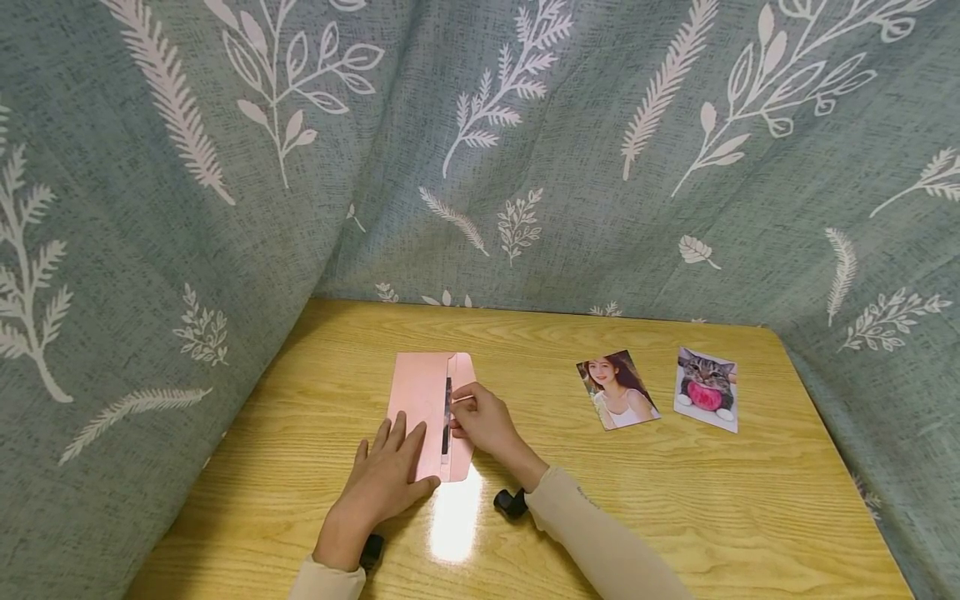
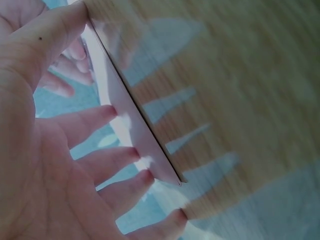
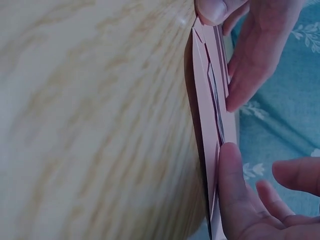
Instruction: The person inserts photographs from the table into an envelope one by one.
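A pink envelope (image 1: pixel 420 379) lies on the table with its right-hand flap (image 1: pixel 463 462) folded out. Along its opening shows a narrow strip of a dark picture (image 1: pixel 447 437); the remainder is hidden inside. My left hand (image 1: pixel 386 479) rests on the lower left of the envelope, its fingers spread and the thumb near the bottom edge. At the opening is my right hand (image 1: pixel 486 423). In the right wrist view, one digit of the right hand (image 3: pixel 250 210) touches the envelope's opening (image 3: pixel 218 110), while another digit stands apart, with nothing seen pinched between them.
To the right lie two photos, one of a person (image 1: pixel 618 390) and one of a cat with a pink thing (image 1: pixel 706 390). A wooden table (image 1: pixel 525 350) bears everything. Green leaf-patterned cloth (image 1: pixel 480 208) hangs behind and at both sides.
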Motion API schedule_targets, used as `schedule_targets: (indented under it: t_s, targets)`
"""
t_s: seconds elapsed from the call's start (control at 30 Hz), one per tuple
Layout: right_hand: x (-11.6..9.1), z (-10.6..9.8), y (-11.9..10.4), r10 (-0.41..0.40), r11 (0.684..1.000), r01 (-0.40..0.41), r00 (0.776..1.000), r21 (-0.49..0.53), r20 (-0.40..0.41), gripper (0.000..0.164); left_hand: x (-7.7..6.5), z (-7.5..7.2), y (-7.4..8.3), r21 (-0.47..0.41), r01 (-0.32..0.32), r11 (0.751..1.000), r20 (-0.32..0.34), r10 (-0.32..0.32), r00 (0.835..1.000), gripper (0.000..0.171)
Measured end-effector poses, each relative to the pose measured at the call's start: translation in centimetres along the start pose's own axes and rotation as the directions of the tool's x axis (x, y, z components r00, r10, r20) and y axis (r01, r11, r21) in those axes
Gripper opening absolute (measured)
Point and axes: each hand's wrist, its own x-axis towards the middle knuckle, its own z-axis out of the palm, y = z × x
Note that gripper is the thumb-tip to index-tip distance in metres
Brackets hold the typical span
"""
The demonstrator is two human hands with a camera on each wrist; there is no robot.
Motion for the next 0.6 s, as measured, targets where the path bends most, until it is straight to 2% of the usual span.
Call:
schedule_targets:
  t_s: [0.37,0.6]
  targets:
    - [0.0,-0.6,0.1,0.009,1.000,-0.009,1.000,-0.007,0.025,0.021,-0.1,-0.1,0.1,0.003,-0.001,1.000,0.001,0.001,1.000,0.085]
    - [-0.5,-2.5,-0.1,-0.011,0.999,0.012,1.000,-0.049,0.029,0.024,-0.1,-0.2,0.2,-0.006,-0.003,1.000,0.003,0.003,1.000,0.085]
